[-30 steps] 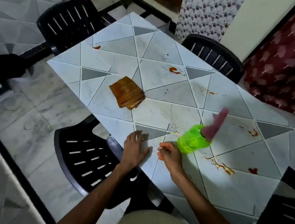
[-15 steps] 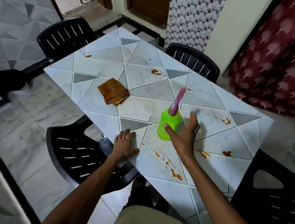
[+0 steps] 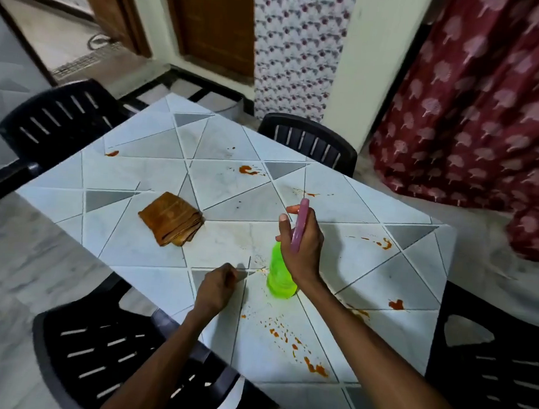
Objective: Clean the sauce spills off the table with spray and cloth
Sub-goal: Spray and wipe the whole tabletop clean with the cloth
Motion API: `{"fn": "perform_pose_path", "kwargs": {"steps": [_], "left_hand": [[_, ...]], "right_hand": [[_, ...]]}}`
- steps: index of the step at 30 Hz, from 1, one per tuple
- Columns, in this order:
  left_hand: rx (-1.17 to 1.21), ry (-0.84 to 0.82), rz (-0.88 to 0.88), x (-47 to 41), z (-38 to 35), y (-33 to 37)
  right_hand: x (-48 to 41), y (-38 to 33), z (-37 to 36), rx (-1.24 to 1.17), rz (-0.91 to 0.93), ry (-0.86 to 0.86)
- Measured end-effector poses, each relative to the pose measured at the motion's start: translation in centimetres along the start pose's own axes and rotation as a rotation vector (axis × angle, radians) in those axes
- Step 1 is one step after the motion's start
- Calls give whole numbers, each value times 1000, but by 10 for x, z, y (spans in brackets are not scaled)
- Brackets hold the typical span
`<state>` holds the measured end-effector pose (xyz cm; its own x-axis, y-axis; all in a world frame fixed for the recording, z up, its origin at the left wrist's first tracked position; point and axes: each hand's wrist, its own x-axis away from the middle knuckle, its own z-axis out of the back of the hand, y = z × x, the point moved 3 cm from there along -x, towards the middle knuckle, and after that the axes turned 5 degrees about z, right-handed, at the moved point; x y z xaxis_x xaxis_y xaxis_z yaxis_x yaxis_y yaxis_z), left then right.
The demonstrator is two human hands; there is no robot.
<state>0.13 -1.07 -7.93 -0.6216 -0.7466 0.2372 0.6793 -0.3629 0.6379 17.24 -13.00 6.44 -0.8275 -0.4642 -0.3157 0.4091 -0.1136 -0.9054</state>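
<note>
While right hand (image 3: pixel 302 244) grips spray bottle (image 3: pixel 280 274) | cloth (image 3: pixel 172 218) lies left, apart

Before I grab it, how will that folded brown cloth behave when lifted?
The cloth lies in several stacked folds, so it will probably flop open if pinched by one layer. It looks thin, so likely light. It should not roll; pushed across the smooth table, it would probably slide.

right hand (image 3: pixel 301 249) now gripping spray bottle (image 3: pixel 280 277), left hand (image 3: pixel 216 289) apparently curled into fist
</note>
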Motion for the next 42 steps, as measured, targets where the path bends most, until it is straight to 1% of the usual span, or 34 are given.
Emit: {"fn": "perform_pose_path", "kwargs": {"steps": [3, 5, 6, 9, 11, 13, 16, 18, 22, 24, 27, 31, 36, 42], "left_hand": [[73, -54, -83, -33, -9, 13], [68, -95, -131, -54, -20, 27], [63, -116, -157, -62, -24, 35], [-23, -188, -299, -86, -45, 65], [-154, -243, -428, -101, -68, 86], [-251, -266, -515, -108, -91, 110], [-260, -284, -595, -106, -116, 145], [-296, -324, -626, -104, -130, 166], [-443, -450, -594, -102, -158, 192], [-514, -447, -580, -97, -166, 194], [-529, -388, -579, -92, -172, 195], [-497, -359, -581, -94, -171, 191], [-488, -340, -549, -91, -171, 197], [-502, -336, -513, -83, -161, 198]], "right_hand": [[-7, 9, 20, -106, -88, 144], [-13, 18, 39, -139, -195, 223], [-17, 21, 47, -135, -251, 235], [-29, 40, 76, -110, -415, 251], [-32, 56, 101, -111, -519, 285], [-31, 70, 129, -99, -601, 338], [-20, 95, 170, -135, -706, 478], [-11, 109, 196, -150, -768, 570], [-4, 123, 238, -235, -893, 695], [-3, 127, 251, -282, -903, 732], [0, 140, 267, -311, -920, 736], [-3, 156, 280, -398, -968, 737], [-7, 158, 278, -504, -939, 581], [-20, 151, 238, -502, -928, 392]]}}
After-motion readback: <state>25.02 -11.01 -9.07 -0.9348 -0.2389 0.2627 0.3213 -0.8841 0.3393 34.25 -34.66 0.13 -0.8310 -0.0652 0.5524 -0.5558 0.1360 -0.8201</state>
